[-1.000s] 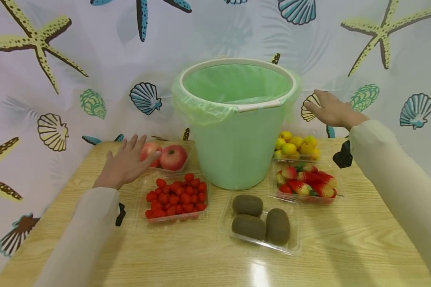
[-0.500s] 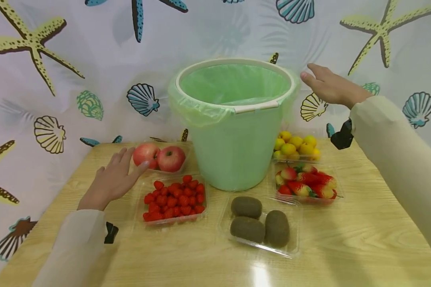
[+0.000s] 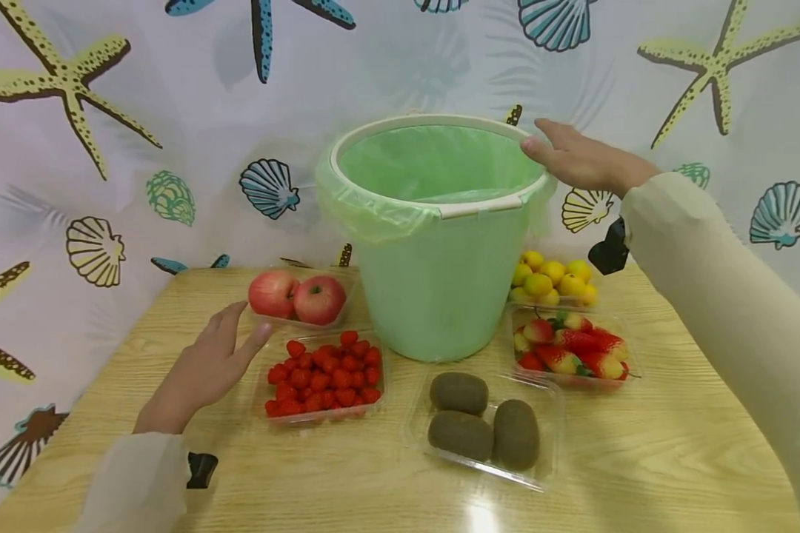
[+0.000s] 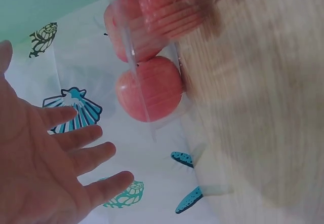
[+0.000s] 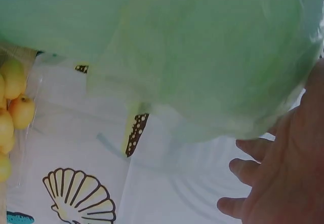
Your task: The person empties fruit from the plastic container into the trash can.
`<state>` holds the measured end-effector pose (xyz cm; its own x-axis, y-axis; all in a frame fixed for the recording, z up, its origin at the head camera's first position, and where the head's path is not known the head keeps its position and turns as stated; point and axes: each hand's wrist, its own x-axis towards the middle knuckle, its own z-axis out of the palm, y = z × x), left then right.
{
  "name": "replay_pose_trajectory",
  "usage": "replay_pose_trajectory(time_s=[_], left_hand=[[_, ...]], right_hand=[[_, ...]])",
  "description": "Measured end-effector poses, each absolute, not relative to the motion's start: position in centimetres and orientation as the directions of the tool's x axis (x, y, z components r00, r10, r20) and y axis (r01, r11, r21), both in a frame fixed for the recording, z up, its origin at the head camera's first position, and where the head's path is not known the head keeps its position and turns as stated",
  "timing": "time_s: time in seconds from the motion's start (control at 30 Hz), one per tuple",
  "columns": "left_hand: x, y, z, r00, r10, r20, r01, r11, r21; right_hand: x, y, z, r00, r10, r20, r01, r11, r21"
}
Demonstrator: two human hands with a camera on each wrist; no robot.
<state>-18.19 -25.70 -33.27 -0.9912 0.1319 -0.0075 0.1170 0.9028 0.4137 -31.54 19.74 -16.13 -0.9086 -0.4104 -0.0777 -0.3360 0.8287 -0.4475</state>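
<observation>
A pale green bucket (image 3: 433,296) stands at the back of the table, lined with a thin green plastic bag (image 3: 373,215) held by a white rim ring (image 3: 480,207). My right hand (image 3: 583,159), fingers extended, is up at the rim's right side; the right wrist view shows that hand (image 5: 288,168) close beside the liner. On the left, my left hand (image 3: 203,366) hovers with fingers spread, beside a clear tray of red berries (image 3: 323,377). Behind that tray sit two red apples (image 3: 318,300) in another clear tray. Nothing is in the left palm (image 4: 40,168).
A clear tray with three kiwis (image 3: 460,435) lies in front of the bucket. To the bucket's right are a tray of red and pale-yellow strawberry-like fruits (image 3: 576,348) and small yellow fruits (image 3: 553,277). A sea-patterned cloth (image 3: 207,104) hangs behind the wooden table (image 3: 327,481).
My right hand has risen and then moved left to the bucket's rim. The left hand has drawn back, down and left, away from the apples.
</observation>
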Motion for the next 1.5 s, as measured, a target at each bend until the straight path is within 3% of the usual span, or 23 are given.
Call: replay_pose_trajectory(time_s=[0.47, 0.67, 0.9, 1.3, 1.5], left_hand=[[-17.0, -25.0, -36.0, -0.989, 0.144, -0.032, 0.088, 0.749, 0.657], [-16.8, -24.2, -37.1, -0.987, 0.146, -0.072, 0.056, 0.722, 0.690], [-16.2, -23.9, -37.7, -0.983, 0.091, -0.161, -0.054, 0.690, 0.722], [-17.1, -24.0, -38.4, -0.983, -0.113, -0.146, -0.184, 0.558, 0.809], [-17.4, -24.9, -38.0, -0.965, -0.101, -0.244, -0.263, 0.443, 0.857]], right_hand=[[-32.1, 18.5, -15.7, -0.881, -0.423, -0.213, -0.302, 0.847, -0.437], [-32.3, 17.7, -16.0, -0.884, -0.393, -0.253, -0.266, 0.868, -0.420], [-32.7, 16.7, -16.4, -0.906, -0.352, -0.234, -0.249, 0.892, -0.377], [-32.8, 15.9, -16.1, -0.932, -0.334, -0.143, -0.266, 0.894, -0.361], [-32.7, 16.1, -16.0, -0.937, -0.319, -0.146, -0.243, 0.890, -0.385]])
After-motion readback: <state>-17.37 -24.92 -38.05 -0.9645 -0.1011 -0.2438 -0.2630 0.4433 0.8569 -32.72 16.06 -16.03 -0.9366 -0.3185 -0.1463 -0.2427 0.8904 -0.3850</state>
